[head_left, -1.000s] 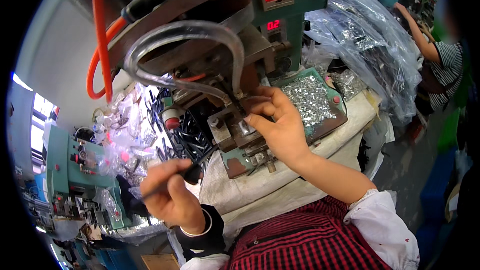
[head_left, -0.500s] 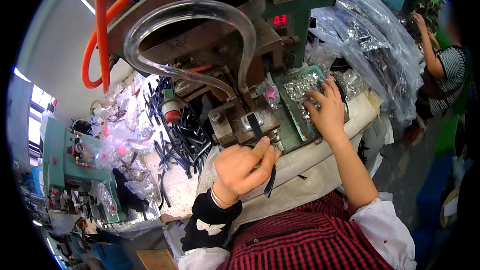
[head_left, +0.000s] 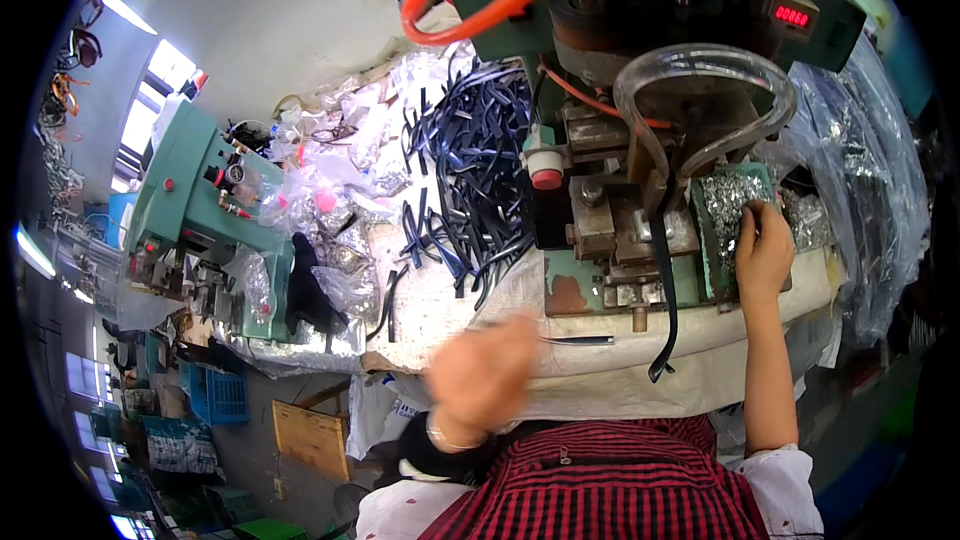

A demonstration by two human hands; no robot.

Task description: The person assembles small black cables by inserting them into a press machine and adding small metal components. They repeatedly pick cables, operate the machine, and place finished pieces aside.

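My left hand [head_left: 485, 375] is smeared by motion at the front edge of the bench, left of the press; its fingers cannot be made out. Close to its right, a thin black strip [head_left: 580, 340] lies along the cloth-covered edge. A long black strap [head_left: 665, 290] is at the press die [head_left: 645, 230], its lower end curving down over the front edge, with neither hand on it. My right hand [head_left: 765, 250] reaches into a green tray [head_left: 706, 265] of small shiny metal pieces [head_left: 730, 205], thumb and fingers drawn together. Whatever lies between those fingertips is hidden.
Many black straps [head_left: 470, 170] are heaped left of the press, beside a red push button [head_left: 547, 178]. A clear looped tube [head_left: 700, 55] hangs over the die. Plastic bags [head_left: 330, 180] and another green machine [head_left: 185, 180] stand further left; plastic sheeting [head_left: 870, 160] drapes at right.
The view has swung left. My left hand has let go of the strap at the die and moved leftward. My right hand's fingers, spread over the tray before, are now together.
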